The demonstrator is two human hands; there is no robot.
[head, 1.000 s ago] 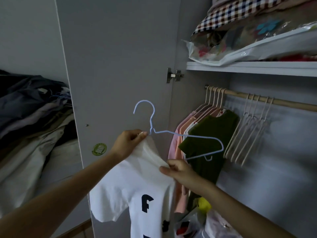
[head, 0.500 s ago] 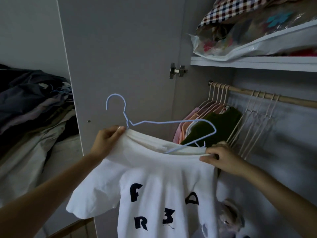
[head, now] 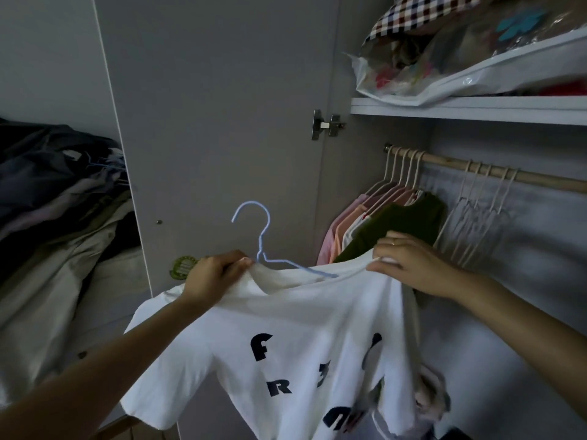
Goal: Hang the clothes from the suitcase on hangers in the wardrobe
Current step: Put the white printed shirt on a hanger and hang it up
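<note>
I stand at a home bedroom wardrobe (head: 222, 122): a rail (head: 540, 179) of hung clothes (head: 406, 217), bedding on its shelf (head: 476, 109).

A soft, matt white cloth T-shirt (head: 286, 338), printed with dark letters, is seen at 6 o'clock. A thin wire hanger (head: 261, 249) with a smooth pale-blue coating is threaded through its neck. The wardrobe door (head: 216, 106) at 12 o'clock is faced in smooth, matt grey laminate, with a bright metal hinge (head: 327, 124). A bare wooden rail (head: 540, 181) is shown at 3 o'clock, and a glossy clear plastic bag (head: 476, 71) at 1 o'clock.
</note>
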